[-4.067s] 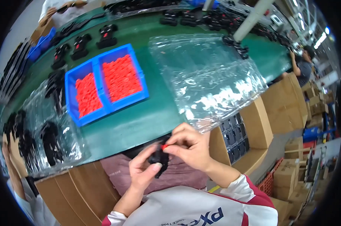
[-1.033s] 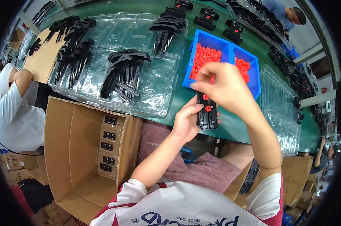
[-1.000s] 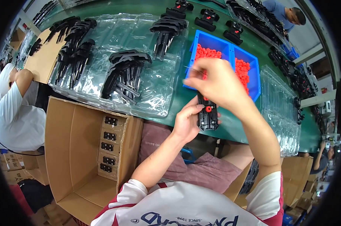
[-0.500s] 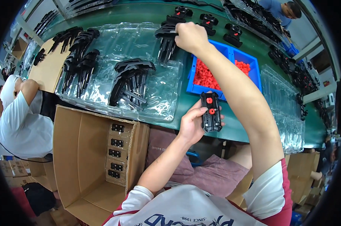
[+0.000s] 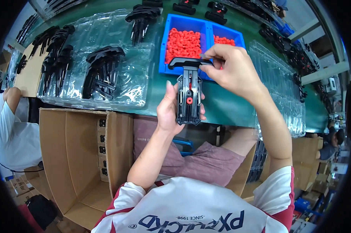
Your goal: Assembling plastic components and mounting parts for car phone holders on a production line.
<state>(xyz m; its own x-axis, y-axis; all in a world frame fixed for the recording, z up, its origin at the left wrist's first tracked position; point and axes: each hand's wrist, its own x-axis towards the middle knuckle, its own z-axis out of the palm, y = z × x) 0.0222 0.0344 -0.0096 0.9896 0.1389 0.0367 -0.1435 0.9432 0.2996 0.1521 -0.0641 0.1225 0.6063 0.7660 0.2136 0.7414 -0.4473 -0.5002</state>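
Holding the black body (image 5: 189, 110) in the left hand (image 5: 171, 110): fingers wrapped around it, thumb up along its left side. It's roughly upright, over the near edge of the green desk (image 5: 230, 106), just on the near side of the blue bin (image 5: 209, 35). Red toothed wheel (image 5: 189, 100) shows on its face, about mid-length.

Right hand (image 5: 234, 70) is narrow, thumb and fingers pinching the right end of a black curved crossbar (image 5: 189, 62) at the top of the body. Can't tell how deep it's seated. Speck of red by the right fingers; can't tell if held or lying in the bin.

Bin has two compartments, small red parts (image 5: 183, 46) in both. Left: clear plastic tray (image 5: 136, 93) with stacked black crossbar parts (image 5: 101, 72). Right: more clear trays (image 5: 276, 97). Black units with red bits (image 5: 217, 14) sit beyond the bin.

Open cardboard box (image 5: 53, 143) stands left of the lap, small black pieces (image 5: 102, 149) along its inner right side. Co-worker's white sleeve (image 5: 18, 128) at far left.
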